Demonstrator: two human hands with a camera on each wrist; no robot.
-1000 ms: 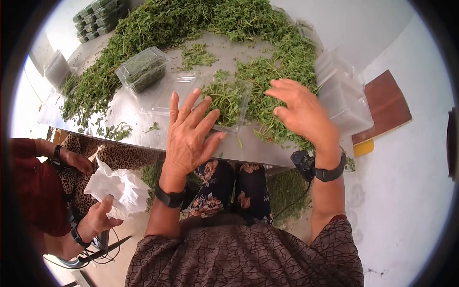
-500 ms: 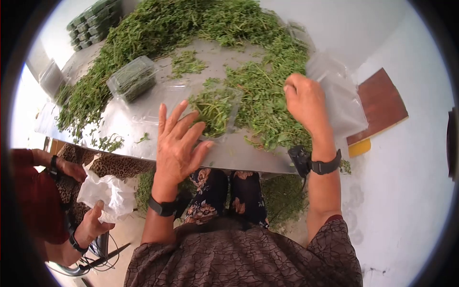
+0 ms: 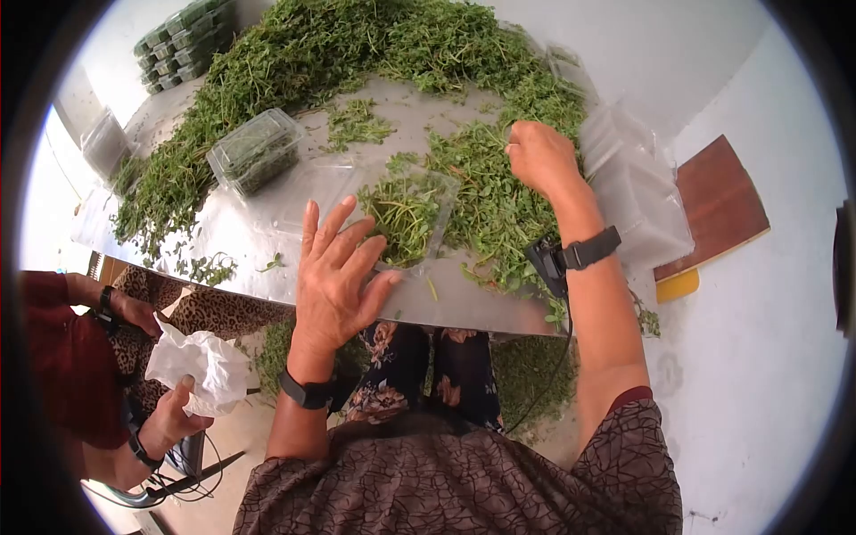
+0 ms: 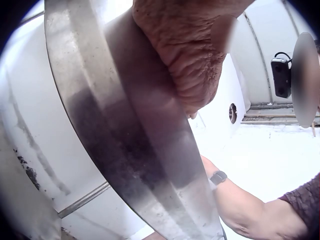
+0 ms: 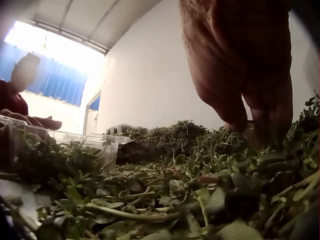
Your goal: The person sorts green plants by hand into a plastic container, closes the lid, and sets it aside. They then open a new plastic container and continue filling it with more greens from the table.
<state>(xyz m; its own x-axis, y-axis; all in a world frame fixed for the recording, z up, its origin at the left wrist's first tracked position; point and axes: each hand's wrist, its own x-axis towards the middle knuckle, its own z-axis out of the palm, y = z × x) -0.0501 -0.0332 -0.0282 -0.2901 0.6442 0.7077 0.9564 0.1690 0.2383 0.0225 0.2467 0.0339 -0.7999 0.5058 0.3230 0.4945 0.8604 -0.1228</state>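
A clear plastic box (image 3: 443, 218) lies open near the table's front edge, with purslane (image 3: 403, 214) inside and its lid (image 3: 312, 192) folded out to the left. My left hand (image 3: 337, 283) rests at the box's near left side, fingers spread. In the left wrist view, that hand (image 4: 185, 55) shows only in part above the metal table edge (image 4: 135, 130). Beyond and right of the box, my right hand (image 3: 546, 159) is over the purslane heap (image 3: 495, 192), its fingers curled. Seen from the right wrist, fingers (image 5: 270, 112) reach down into the leaves and pinch at them.
A filled, closed box (image 3: 257, 152) stands left of the lid. Stacked empty boxes (image 3: 637, 192) are on the right, packed boxes (image 3: 183, 45) at the back left. A brown board (image 3: 720, 201) leans by the wall. Another person's hand (image 3: 174, 415) holds a crumpled white sheet (image 3: 201, 366).
My right hand, earlier held with fingers extended beside the box, has curled its fingers and moved away over the heap. My left hand stays by the box with fingers spread.
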